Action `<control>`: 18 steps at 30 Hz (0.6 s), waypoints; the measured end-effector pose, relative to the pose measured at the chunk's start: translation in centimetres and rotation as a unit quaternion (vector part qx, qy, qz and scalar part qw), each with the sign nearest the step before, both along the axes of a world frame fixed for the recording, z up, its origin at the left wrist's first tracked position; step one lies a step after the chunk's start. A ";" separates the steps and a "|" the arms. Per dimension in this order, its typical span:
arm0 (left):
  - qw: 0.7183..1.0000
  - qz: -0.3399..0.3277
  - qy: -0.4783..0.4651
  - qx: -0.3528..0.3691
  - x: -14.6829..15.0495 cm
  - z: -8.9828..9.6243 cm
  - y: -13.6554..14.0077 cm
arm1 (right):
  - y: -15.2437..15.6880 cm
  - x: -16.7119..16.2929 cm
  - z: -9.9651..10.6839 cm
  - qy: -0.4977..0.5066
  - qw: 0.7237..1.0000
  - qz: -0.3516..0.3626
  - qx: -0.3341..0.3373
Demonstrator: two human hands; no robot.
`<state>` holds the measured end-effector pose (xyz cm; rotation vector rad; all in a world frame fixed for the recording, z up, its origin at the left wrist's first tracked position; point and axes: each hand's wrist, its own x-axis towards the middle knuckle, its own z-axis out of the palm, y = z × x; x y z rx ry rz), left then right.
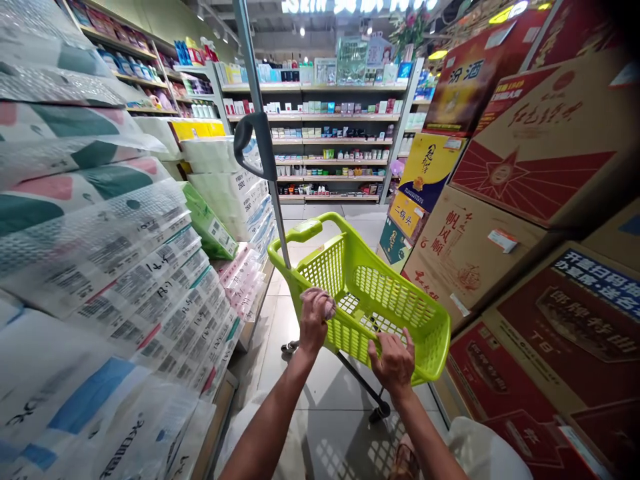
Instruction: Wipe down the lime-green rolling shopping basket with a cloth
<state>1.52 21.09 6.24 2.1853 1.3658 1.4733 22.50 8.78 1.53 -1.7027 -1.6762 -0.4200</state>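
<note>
A lime-green shopping cart basket with perforated walls stands in front of me, nothing visible inside it. My left hand is closed on a crumpled pinkish cloth at the near rim, toward the handle end. Further right along the same rim rests my right hand, its fingers apart and touching the edge, holding nothing. A grey pole with a dark looped handle rises at the cart's left end. Below the basket run a dark frame and wheels.
Stacked packs of tissue paper line the left side. Printed cardboard boxes are piled close on the right. Shelves of small products stand across the far end. Pale tiles cover the aisle floor.
</note>
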 end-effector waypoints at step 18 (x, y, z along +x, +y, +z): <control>0.979 0.166 -0.119 -0.022 -1.4 -2.3 3.7 | 4.6 -0.8 2.4 0.018 0.998 0.037 -0.052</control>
